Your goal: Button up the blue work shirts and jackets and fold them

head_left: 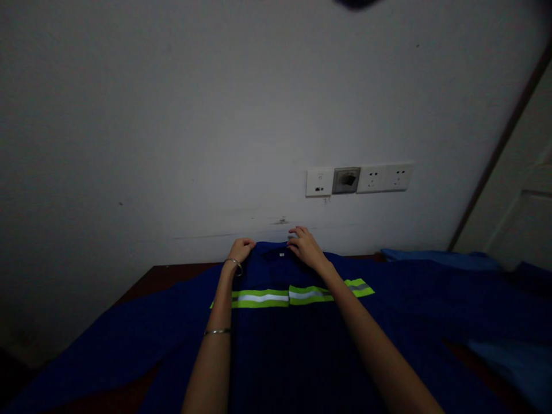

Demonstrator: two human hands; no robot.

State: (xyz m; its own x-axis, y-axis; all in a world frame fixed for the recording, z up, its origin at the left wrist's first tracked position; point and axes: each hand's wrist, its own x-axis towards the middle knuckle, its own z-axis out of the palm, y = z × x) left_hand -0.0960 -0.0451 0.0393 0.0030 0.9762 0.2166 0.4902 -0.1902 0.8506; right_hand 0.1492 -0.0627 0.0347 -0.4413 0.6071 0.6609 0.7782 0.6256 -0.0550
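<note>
A dark blue work jacket (302,345) lies spread on a dark red-brown table, its sleeves reaching out to both sides. Across its chest runs a yellow-green reflective strip (260,298) with a silver middle. At the collar's left end, my left hand (242,249) is closed, thumb and fingers pinching the cloth. My right hand (305,247) is at the collar's right end; its thumb side touches the edge while the other fingers stand apart. Between the hands a small pale label (282,254) shows inside the neck. Two bracelets are on my left arm.
Behind the table (168,272) rises a pale wall (215,126) that meets its far edge. A row of sockets and switches (359,179) is set in the wall. Lighter blue cloth (440,260) lies at the right, near a door (517,207).
</note>
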